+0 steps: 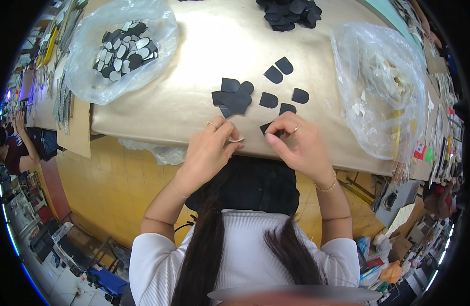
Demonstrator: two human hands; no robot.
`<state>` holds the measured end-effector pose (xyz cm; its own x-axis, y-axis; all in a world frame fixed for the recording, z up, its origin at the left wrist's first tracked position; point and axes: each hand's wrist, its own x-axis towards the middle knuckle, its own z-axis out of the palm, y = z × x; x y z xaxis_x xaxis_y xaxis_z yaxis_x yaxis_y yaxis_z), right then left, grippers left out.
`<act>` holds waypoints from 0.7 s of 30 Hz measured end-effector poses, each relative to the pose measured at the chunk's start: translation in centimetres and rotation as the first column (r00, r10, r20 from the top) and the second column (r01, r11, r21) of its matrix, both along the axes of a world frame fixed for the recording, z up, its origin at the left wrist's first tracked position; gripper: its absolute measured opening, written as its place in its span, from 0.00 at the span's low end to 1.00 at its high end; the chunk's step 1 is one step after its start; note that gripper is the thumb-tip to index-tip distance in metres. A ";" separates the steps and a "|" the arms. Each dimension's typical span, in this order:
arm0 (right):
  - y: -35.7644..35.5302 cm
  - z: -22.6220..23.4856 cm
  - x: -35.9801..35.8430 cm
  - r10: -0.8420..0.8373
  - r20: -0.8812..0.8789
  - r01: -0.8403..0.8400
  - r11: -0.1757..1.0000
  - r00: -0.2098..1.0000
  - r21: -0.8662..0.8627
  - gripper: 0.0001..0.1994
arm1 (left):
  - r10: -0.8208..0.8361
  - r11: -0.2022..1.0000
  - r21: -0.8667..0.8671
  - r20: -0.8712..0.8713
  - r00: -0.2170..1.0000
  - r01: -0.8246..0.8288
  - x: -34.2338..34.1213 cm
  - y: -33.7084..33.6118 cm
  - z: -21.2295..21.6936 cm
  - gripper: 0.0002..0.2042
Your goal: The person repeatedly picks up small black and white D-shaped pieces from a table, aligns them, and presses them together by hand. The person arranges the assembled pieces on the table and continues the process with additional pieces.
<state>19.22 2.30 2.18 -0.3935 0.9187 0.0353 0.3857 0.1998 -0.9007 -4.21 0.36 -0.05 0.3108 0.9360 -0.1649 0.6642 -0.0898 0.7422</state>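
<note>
My left hand (210,149) pinches a thin pale strip (237,139) at the near edge of the tan table (194,86). My right hand (298,144) grips a small black rounded piece (268,127) just to the right of that strip. Both hands wear a ring. Just beyond my fingers lies a small stack of black pieces (233,98), with a few single black pieces (278,70) spread to its right.
A clear bag of black and white pieces (124,47) sits at the table's far left. Another clear bag with pale scraps (387,86) sits at the right. More black pieces (290,13) pile at the far edge. A seated person (16,148) is at the left.
</note>
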 end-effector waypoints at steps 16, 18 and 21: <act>3.3 -2.0 -3.7 -0.046 0.259 -0.069 0.905 0.965 0.420 0.13 | 0.577 0.758 -0.599 0.427 0.696 -0.260 -2.4 1.0 0.4 0.11; 4.5 -2.4 -4.6 0.013 0.325 -0.156 0.894 0.946 0.419 0.13 | 0.533 0.815 -0.500 0.446 0.719 -0.293 -2.6 2.0 0.4 0.09; 5.3 -2.7 -5.1 0.066 0.405 -0.254 0.867 0.912 0.429 0.10 | 0.389 0.918 -0.257 0.441 0.809 -0.301 -2.7 3.5 0.1 0.08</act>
